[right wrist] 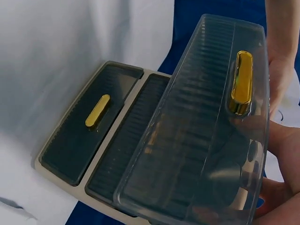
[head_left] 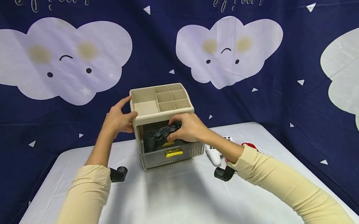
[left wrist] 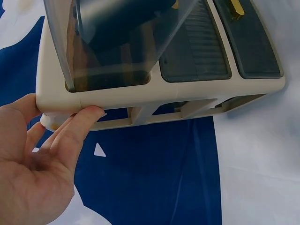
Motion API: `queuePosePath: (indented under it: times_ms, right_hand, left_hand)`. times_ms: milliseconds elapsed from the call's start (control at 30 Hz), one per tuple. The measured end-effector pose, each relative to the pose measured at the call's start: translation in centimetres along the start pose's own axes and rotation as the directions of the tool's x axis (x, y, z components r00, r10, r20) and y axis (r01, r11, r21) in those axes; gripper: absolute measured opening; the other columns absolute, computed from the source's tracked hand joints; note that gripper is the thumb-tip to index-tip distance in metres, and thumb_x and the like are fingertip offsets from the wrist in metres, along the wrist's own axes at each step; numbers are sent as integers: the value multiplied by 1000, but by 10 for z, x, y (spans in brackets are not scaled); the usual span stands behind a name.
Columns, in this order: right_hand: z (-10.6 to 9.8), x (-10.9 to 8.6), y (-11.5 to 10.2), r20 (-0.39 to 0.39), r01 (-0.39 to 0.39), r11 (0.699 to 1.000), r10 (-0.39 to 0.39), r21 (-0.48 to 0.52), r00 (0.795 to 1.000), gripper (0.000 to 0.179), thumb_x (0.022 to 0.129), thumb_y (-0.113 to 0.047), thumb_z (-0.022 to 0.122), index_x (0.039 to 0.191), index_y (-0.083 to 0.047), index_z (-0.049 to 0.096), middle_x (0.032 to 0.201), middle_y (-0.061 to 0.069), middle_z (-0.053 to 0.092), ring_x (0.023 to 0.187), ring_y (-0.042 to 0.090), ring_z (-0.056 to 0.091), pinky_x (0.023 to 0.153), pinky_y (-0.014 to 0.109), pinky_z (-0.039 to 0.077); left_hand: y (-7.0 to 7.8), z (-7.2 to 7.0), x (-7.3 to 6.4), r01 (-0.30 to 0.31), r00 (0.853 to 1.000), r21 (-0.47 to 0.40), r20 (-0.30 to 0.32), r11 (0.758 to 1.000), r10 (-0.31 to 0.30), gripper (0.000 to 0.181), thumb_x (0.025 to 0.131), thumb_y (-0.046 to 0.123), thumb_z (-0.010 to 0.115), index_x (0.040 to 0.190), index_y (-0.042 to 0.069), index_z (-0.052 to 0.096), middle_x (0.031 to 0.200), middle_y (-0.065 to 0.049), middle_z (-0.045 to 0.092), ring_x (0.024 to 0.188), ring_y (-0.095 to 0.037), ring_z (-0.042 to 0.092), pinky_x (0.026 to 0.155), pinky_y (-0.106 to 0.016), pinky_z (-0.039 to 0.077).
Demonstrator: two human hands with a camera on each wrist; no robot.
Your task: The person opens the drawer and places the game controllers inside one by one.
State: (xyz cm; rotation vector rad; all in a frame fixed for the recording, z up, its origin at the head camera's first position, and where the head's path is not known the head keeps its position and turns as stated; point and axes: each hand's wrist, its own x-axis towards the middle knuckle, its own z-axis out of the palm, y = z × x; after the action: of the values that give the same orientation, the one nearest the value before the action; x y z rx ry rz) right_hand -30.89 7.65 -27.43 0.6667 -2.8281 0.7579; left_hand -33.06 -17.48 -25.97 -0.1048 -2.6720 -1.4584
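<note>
A cream desktop drawer organizer (head_left: 163, 115) stands on the table, its top split into small compartments. Its clear upper drawer (head_left: 153, 158), with a gold handle (right wrist: 242, 79), is pulled out. My left hand (head_left: 117, 118) grips the organizer's upper left edge, as the left wrist view also shows. Inside the drawer opening is a black game controller (head_left: 158, 136), tilted. My right hand (head_left: 188, 128) pinches it at its right end, thumb in front and fingers over the top. In the right wrist view the drawer front partly hides the controller and my fingers.
A white game controller (head_left: 214, 154) lies right of the organizer, partly behind my right forearm. Beside it a red object (head_left: 249, 145) is mostly hidden. A lower drawer with a gold handle (right wrist: 98, 111) is closed. Dark blue cloth (head_left: 154, 47) hangs behind the white table (head_left: 179, 210).
</note>
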Motion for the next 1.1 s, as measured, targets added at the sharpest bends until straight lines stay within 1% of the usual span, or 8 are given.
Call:
queuePosePath:
  times_ms: [100, 300, 467, 667, 900, 1100]
  right_hand:
    - [0, 2, 0, 20, -2, 1000, 3, -18, 1000, 49, 75, -38, 87, 118, -18, 73, 124, 5, 72, 120, 31, 62, 100, 43, 52]
    - [1, 4, -1, 56, -26, 999, 29, -44, 998, 52, 78, -39, 86, 123, -18, 72, 133, 6, 68, 131, 37, 53, 107, 48, 48]
    - [0, 5, -2, 68, -36, 998, 40, -54, 997, 53, 78, -39, 86, 124, -17, 72, 134, 7, 67, 133, 39, 51, 109, 49, 46]
    - [-1, 4, -3, 77, -30, 997, 35, -65, 996, 54, 79, -38, 86, 126, -16, 71, 135, 9, 67, 133, 39, 51, 109, 49, 47]
    - [1, 3, 0, 91, -33, 997, 40, -76, 995, 56, 78, -40, 87, 125, -13, 72, 132, 12, 68, 127, 33, 60, 103, 44, 53]
    - [2, 4, 1, 98, -39, 996, 46, -78, 994, 56, 79, -40, 86, 126, -13, 72, 132, 12, 68, 126, 33, 60, 104, 44, 53]
  left_hand:
    - [0, 0, 0, 2, 1000, 1, 0, 1000, -2, 74, 101, 18, 56, 164, 29, 19, 139, -35, 53, 104, -45, 71, 80, -45, 64]
    - [0, -1, 1, 12, 1000, -5, -1, 1000, -12, 75, 101, 17, 56, 164, 30, 19, 140, -35, 53, 104, -44, 71, 80, -45, 64]
    - [-1, 0, 1, 9, 1000, -11, 2, 1000, -9, 74, 101, 17, 56, 164, 30, 19, 139, -36, 53, 105, -45, 71, 80, -46, 63]
    - [-2, 0, 3, 7, 1000, -5, -2, 1000, -7, 75, 101, 17, 56, 164, 30, 19, 140, -35, 53, 104, -45, 71, 78, -45, 64]
    - [0, 0, 2, 10, 1000, -8, -1, 1000, -10, 74, 101, 17, 57, 164, 31, 20, 139, -35, 53, 103, -44, 72, 78, -45, 64]
    - [0, 0, 1, 10, 1000, -13, -3, 1000, -10, 74, 101, 16, 57, 164, 31, 21, 140, -34, 53, 104, -45, 72, 78, -45, 64]
